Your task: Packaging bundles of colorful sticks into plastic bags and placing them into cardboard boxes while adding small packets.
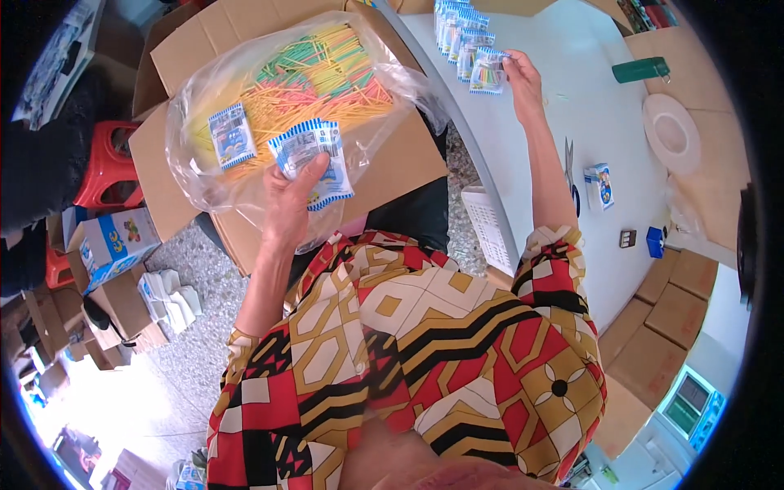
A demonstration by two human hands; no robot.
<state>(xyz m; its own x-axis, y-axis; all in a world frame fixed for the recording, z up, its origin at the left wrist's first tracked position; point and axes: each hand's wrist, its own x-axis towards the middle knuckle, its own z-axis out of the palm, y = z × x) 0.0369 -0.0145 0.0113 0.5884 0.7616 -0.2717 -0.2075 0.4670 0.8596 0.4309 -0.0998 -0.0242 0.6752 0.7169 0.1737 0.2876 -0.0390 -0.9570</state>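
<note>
Plastic-slick, risks spilling several packets [336, 173], clasped in the left grip [290, 194] above the sticks [327, 77], into the box [408, 163] if held too loosely, and skewing the row [468, 51] on the worktop [596, 90] if tugged by the right grip [524, 80], pinching the edge of its nearest packet [487, 73].

Fanned in the left hand [294, 189], between ten and eleven o'clock: a bunch of blue-and-white packets [339, 175] with striped ends, tilted. At ten o'clock, lying over the coloured sticks [314, 82]: a loose packet [233, 136], printed alike, slightly turned. Pinched near its upper right corner by the right hand [525, 80] at one o'clock: a window-fronted packet [487, 73], coloured contents showing. Just beyond: an overlapping row of similar packets [469, 47] on the table [580, 90].
</note>
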